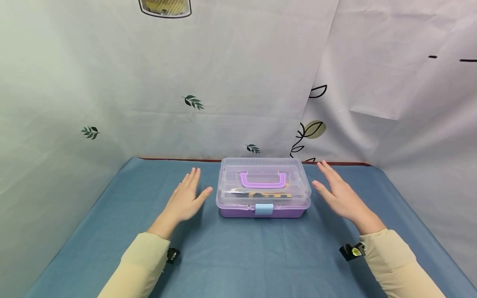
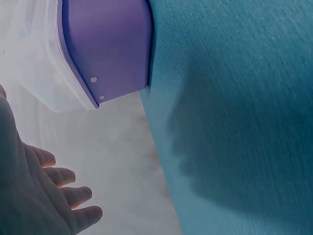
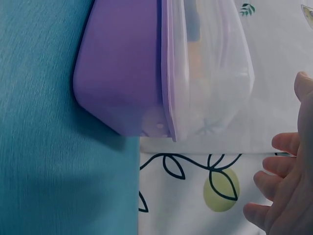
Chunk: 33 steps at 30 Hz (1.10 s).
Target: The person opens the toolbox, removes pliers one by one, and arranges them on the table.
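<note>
A purple plastic storage box (image 1: 242,212) with a clear lid stands on the blue-covered table. Its lid is down, with a purple carry handle (image 1: 262,184) lying on top and a light blue latch (image 1: 263,209) at the front. Through the lid, some yellow and black items show; their kind is unclear. My left hand (image 1: 185,198) hovers left of the box, fingers straight, not touching it. On the other side my right hand (image 1: 343,196) is held with fingers extended, also apart from the box. Both wrist views show the box's purple ends beside empty hands.
A blue cloth (image 1: 246,256) covers the table up to its brown back edge (image 1: 179,159). Behind and at both sides hangs a pale curtain (image 1: 238,74) printed with leaves. Each wrist carries a small black device.
</note>
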Motion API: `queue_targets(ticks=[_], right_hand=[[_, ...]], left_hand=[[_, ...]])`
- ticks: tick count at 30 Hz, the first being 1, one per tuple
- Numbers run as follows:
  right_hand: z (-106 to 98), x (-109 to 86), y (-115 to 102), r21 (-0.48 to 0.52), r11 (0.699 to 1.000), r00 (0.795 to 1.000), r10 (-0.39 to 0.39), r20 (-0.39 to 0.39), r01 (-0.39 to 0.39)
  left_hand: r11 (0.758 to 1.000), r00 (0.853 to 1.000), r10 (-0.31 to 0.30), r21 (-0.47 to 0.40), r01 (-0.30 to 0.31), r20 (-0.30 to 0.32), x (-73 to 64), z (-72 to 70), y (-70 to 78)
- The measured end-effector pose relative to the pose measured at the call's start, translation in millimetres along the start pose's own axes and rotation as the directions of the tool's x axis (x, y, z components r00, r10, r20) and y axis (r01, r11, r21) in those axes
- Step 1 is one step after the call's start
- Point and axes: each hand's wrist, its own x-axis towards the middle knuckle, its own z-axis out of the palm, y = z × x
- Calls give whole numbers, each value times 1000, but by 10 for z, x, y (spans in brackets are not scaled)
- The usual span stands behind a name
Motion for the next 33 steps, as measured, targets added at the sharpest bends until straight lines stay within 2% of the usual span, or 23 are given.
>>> queue_targets(ticks=[11, 19, 26, 33], right_hand=[[30, 0, -101, 28, 999, 999, -31, -43, 32], [29, -4, -178, 60, 997, 998, -41, -50, 44], [47, -11, -216, 104, 993, 996, -50, -70, 57], [51, -23, -260, 167, 984, 994, -53, -98, 69]], left_hand=[[998, 1000, 8, -63, -10, -22, 20, 46, 33], [994, 1000, 7, -109, -9, -16, 38, 80, 49], [982, 1000, -1, -189, 2, 2, 60, 92, 55], [965, 999, -36, -261, 39, 17, 95, 103, 83]])
